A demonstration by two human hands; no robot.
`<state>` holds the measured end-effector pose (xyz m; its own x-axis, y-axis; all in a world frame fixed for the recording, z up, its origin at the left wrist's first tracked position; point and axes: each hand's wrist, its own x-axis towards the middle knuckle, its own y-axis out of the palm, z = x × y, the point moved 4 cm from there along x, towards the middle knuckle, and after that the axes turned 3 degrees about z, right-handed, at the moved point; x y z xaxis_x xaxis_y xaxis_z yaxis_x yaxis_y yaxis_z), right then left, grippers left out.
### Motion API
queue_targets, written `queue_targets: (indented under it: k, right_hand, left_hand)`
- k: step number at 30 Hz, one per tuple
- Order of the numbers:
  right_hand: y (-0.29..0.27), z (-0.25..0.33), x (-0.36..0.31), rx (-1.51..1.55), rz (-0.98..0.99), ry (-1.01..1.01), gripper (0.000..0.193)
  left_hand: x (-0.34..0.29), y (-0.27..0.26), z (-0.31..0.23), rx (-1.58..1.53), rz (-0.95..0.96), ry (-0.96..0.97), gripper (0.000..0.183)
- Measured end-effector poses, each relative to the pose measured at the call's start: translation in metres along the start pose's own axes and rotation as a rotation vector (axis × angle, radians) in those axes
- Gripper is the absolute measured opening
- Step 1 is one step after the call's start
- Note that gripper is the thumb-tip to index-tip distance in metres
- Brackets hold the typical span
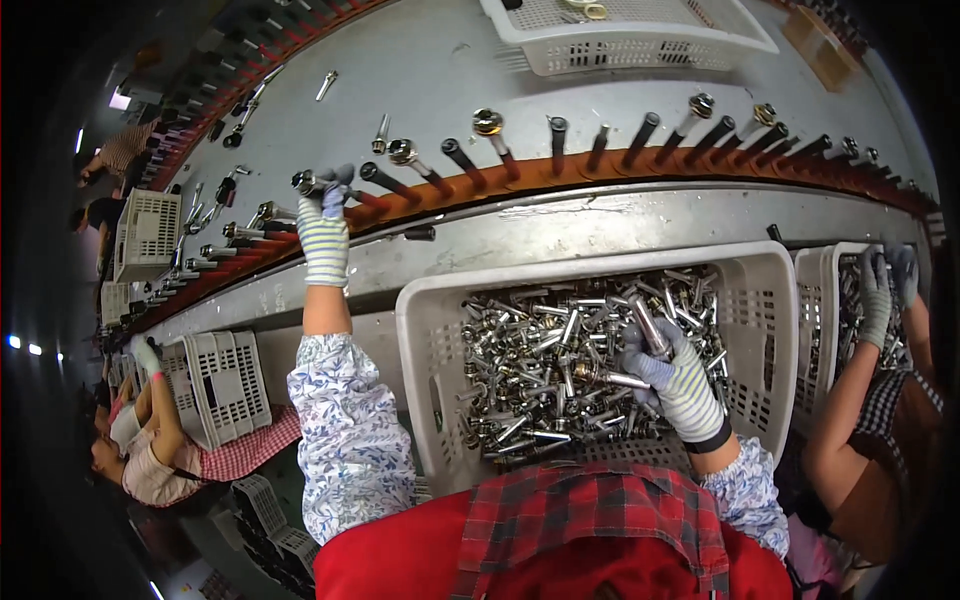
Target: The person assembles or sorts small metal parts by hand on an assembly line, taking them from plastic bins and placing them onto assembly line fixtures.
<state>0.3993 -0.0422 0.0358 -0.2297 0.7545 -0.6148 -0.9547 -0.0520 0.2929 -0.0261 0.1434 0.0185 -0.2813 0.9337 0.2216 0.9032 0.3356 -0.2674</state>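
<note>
The worktop (430,90) carries an orange rail (520,185) with a curved row of upright pegs, some bare and dark, some topped with metal fittings. The left hand (328,192), in a striped glove, is at the left part of this row; its grip is curled around a metal fitting (305,183), the head of which projects past the fingers. The right hand (675,372) is over the large basket (415,310); its grip is clenched on a metal tube (650,328), held at a slant above the loose metal parts (530,365). Open surface lies behind the rail, up to the white tray (640,55), and along the bare front ledge (610,215), where a black cap (420,233) rests. The far rim of the large basket stands close to this ledge; its right wall is just beside a neighbouring basket (812,310), over which a co-worker's hands (878,300) are placed. The near rim is covered by the person's red clothing (400,545). The left fingertips blend into the dark pegs; whether that fitting is seated on a peg cannot be determined. The tray is cut off at the upper edge.
</note>
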Motion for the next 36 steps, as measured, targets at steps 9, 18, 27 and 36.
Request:
queue_targets:
  k: [9, 18, 27, 36]
  right_hand:
    - [0.008, 0.024, 0.009, 0.348, 0.060, -0.291, 0.034]
    - [0.047, 0.026, 0.002, 0.039, 0.164, -0.598, 0.033]
    - [-0.016, 0.001, 0.007, -0.191, -0.064, -0.347, 0.048]
    - [-0.001, 0.010, -0.002, -0.214, 0.092, -0.293, 0.042]
  left_hand:
    - [-0.129, 0.072, -0.066, -0.104, 0.134, 0.096, 0.057]
    - [-0.223, 0.157, -0.141, -0.606, 0.489, -0.477, 0.032]
    - [-0.017, 0.080, -0.041, 0.542, 0.107, 0.166, 0.023]
    - [-0.012, -0.018, 0.062, 0.175, -0.082, -0.217, 0.032]
